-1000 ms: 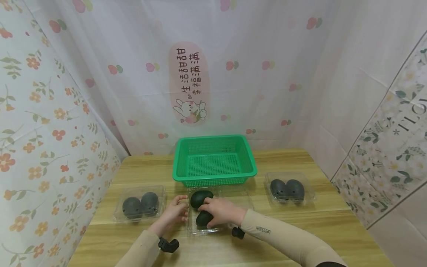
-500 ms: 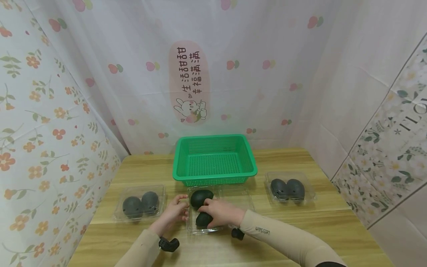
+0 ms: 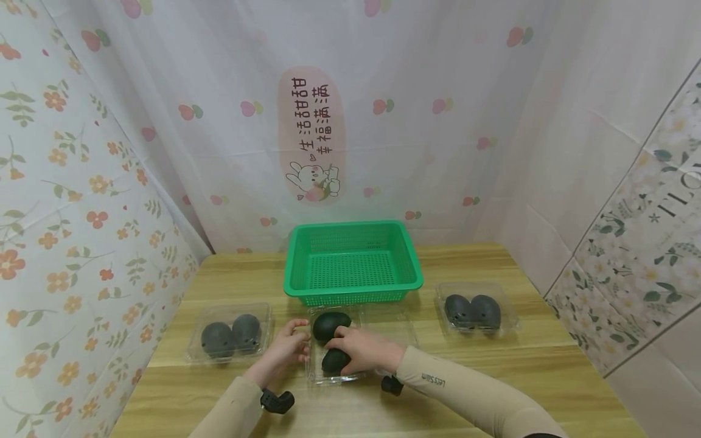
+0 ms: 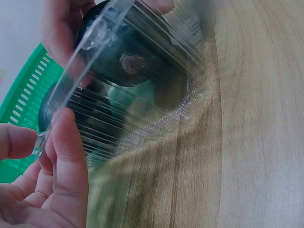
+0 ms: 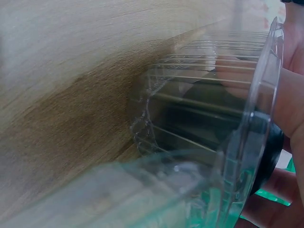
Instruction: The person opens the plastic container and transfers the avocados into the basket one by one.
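In the head view an unfolded clear plastic clamshell box [image 3: 350,378] lies at the table's front middle. Two dark green avocados sit in its left half: a farther avocado [image 3: 328,325] and a nearer avocado [image 3: 334,361]. My left hand [image 3: 287,348] is at the box's left edge. In the left wrist view its thumb [image 4: 16,141] and a finger pinch the box rim [image 4: 42,138]. From the right, my right hand [image 3: 368,348] reaches into the box and grips the nearer avocado, thumb on its near side and fingers over its far side. The palm hides part of that fruit.
A green plastic basket [image 3: 350,293] stands just behind the box. Closed clear boxes, each with two dark avocados, lie to the left [image 3: 230,337] and right [image 3: 475,311]. A printed curtain [image 3: 383,164] hangs behind the wooden table [image 3: 465,377].
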The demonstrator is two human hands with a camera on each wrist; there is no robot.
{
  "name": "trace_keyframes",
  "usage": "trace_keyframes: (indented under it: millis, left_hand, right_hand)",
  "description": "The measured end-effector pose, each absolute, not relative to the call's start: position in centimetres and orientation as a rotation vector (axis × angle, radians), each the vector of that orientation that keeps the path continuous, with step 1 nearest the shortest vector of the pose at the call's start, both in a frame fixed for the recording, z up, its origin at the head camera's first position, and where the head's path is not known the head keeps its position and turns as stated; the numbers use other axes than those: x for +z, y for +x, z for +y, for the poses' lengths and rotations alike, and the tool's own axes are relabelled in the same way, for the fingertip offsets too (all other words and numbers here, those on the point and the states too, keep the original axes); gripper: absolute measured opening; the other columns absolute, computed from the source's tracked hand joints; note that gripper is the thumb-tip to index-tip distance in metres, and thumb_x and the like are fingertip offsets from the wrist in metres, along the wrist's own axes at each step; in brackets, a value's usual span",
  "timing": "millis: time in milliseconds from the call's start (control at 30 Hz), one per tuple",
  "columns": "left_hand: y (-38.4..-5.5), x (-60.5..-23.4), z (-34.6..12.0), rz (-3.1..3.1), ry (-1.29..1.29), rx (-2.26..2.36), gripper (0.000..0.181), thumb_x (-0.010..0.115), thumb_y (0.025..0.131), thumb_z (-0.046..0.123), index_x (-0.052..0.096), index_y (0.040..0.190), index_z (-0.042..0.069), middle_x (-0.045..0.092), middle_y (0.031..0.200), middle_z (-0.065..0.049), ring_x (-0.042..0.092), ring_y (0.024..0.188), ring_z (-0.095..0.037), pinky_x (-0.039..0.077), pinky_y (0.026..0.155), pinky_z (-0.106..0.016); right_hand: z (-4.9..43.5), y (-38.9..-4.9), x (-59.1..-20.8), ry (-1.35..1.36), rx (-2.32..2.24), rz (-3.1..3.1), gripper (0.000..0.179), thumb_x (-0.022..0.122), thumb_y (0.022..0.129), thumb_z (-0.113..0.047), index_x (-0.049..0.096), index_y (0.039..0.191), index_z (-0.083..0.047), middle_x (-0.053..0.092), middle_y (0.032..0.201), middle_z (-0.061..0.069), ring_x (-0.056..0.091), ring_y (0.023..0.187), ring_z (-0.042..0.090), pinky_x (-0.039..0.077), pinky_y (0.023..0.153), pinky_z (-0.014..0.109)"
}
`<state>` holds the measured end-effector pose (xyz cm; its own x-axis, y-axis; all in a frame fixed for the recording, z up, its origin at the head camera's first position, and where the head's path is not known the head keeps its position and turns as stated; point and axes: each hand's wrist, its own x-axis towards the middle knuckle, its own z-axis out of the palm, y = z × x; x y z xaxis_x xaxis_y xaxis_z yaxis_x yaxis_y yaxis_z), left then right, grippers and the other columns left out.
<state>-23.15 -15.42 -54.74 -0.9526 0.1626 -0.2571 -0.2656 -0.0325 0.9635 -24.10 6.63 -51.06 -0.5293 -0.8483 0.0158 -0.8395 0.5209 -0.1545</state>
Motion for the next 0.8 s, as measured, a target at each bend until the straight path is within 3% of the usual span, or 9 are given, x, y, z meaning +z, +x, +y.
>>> trace_keyframes:
  millis: [800]
  left_hand:
    - [-23.04,-54.58,-15.55,1.949,-0.110,2.062,0.043,0.050,0.089,0.000,0.036,0.130,-0.004,0.047,0.080,-0.007,0.050,0.060,-0.014,0.050,0.050,-0.025]
  right_hand:
    - [7.18,-24.16,-50.66,-1.468,-0.281,2.676,0.058,0.083,0.074,-0.034,0.064,0.127,-0.019,0.056,0.114,0.000,0.059,0.090,0.009,0.049,0.078,0.021]
